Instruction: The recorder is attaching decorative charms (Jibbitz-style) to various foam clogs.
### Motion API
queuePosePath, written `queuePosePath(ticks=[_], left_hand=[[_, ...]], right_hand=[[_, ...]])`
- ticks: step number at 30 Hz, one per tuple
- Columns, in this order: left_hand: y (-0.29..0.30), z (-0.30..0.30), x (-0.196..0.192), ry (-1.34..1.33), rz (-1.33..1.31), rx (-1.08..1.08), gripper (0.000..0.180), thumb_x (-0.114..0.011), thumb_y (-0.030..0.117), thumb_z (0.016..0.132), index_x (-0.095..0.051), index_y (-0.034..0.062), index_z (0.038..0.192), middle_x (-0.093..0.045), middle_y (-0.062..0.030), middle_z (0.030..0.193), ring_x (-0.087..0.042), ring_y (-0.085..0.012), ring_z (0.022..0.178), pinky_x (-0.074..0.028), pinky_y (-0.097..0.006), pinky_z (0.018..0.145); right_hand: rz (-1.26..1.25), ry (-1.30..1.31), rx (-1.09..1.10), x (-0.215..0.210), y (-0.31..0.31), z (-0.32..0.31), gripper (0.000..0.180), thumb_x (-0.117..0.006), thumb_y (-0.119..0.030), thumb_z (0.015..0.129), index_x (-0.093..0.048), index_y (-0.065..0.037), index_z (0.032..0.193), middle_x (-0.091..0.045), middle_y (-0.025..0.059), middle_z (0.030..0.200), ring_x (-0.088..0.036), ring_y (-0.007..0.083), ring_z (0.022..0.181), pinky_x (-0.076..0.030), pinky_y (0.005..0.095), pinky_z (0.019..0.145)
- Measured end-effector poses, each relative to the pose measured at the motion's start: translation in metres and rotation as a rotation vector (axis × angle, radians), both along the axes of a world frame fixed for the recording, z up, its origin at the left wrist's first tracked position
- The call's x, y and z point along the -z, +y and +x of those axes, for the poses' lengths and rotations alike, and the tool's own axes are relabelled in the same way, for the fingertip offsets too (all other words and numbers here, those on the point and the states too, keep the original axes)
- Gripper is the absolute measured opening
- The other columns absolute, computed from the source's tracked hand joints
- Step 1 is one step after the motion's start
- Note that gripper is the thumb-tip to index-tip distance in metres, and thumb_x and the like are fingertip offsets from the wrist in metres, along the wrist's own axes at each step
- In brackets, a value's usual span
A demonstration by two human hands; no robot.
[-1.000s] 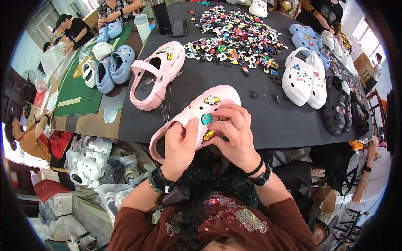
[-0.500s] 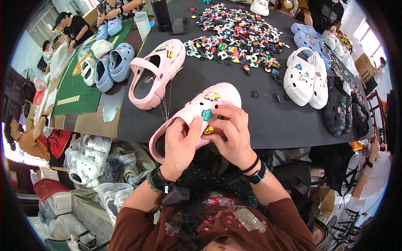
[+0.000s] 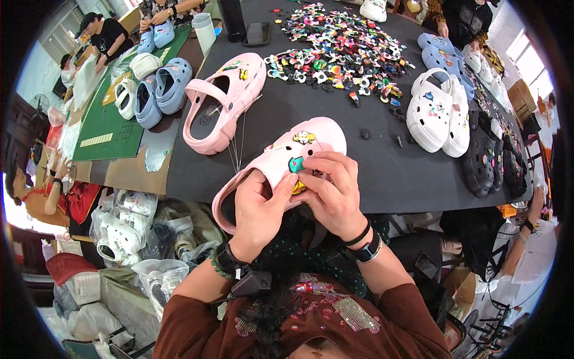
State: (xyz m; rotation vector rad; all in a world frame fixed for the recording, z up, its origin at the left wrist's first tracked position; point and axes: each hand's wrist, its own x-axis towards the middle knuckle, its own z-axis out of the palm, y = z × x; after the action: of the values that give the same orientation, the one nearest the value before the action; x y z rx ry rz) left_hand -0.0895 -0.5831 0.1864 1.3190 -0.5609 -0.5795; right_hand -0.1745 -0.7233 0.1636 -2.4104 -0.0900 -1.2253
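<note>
A pink clog (image 3: 326,134) is between my hands at the near edge of the table. My left hand (image 3: 260,200) grips it, fingers inside the opening and thumb on top. The fingers of my right hand (image 3: 332,188) pinch a yellow shoe charm (image 3: 298,187) against the upper; the thumb and fingers partly hide it. A teal charm (image 3: 295,164) and a gold-and-white charm (image 3: 304,137) sit on the same clog. Beyond it stands the other pink clog (image 3: 251,75), with charms on its upper and thin strings trailing toward the near one.
A large heap of loose charms (image 3: 335,48) covers the far middle of the black table (image 3: 371,173). White clogs (image 3: 430,113), black clogs (image 3: 478,158) and blue clogs (image 3: 442,57) stand on the right. More blue clogs (image 3: 173,87) rest near a green mat (image 3: 110,131). Other people work around.
My left thumb has slid forward onto the yellow charm, beside my right fingertips, covering more of it. The clog has barely shifted.
</note>
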Motion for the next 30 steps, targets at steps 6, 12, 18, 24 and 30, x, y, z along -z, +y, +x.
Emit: queuePosePath(ticks=[6,12,18,24,30], left_hand=[[-0.001,0.003,-0.004,0.15,-0.044,0.008,0.033,-0.056,0.002,0.099,-0.052,-0.005,0.131,-0.062,-0.0108,0.125,-0.061,-0.0149,0.111,-0.051,-0.029,0.095],[-0.003,0.013,-0.001,0.266,-0.097,0.046,0.031,-0.058,0.005,0.099,-0.055,-0.0066,0.128,-0.064,-0.0099,0.12,-0.061,-0.0133,0.106,-0.051,-0.029,0.092],[-0.004,0.017,-0.001,0.365,-0.157,0.071,0.034,-0.059,0.004,0.098,-0.053,-0.0065,0.13,-0.062,-0.0103,0.124,-0.061,-0.0147,0.11,-0.05,-0.03,0.096],[-0.001,0.015,0.003,0.395,-0.156,0.056,0.037,-0.061,0.002,0.096,-0.053,-0.0067,0.131,-0.062,-0.0108,0.126,-0.061,-0.0156,0.111,-0.05,-0.03,0.097],[0.001,0.016,0.0,0.496,-0.197,0.115,0.048,-0.047,0.03,0.106,-0.044,-0.0047,0.138,-0.056,-0.0168,0.136,-0.058,-0.0274,0.123,-0.045,-0.042,0.107]], right_hand=[[0.007,-0.007,0.001,0.001,0.001,0.002,0.039,-0.082,-0.019,0.063,-0.069,-0.009,0.099,-0.063,0.0046,0.114,-0.057,0.0268,0.111,-0.042,0.0416,0.091],[0.021,-0.011,0.036,0.004,0.004,0.007,0.031,-0.081,-0.016,0.067,-0.069,-0.009,0.095,-0.063,0.005,0.111,-0.058,0.0277,0.109,-0.041,0.0419,0.091],[0.115,-0.009,0.047,-0.003,0.007,0.01,0.019,-0.078,-0.012,0.073,-0.069,-0.009,0.09,-0.064,0.0049,0.106,-0.058,0.0276,0.105,-0.041,0.0405,0.089],[0.309,0.103,-0.035,-0.022,-0.005,0.015,0.012,-0.079,-0.015,0.076,-0.07,-0.011,0.083,-0.065,0.0036,0.097,-0.059,0.0239,0.099,-0.04,0.0363,0.085],[0.776,0.068,-0.086,-0.03,-0.027,0.003,0.007,-0.076,-0.009,0.085,-0.076,-0.005,0.091,-0.068,0.0065,0.085,-0.061,0.0123,0.069,-0.048,0.0262,0.061]])
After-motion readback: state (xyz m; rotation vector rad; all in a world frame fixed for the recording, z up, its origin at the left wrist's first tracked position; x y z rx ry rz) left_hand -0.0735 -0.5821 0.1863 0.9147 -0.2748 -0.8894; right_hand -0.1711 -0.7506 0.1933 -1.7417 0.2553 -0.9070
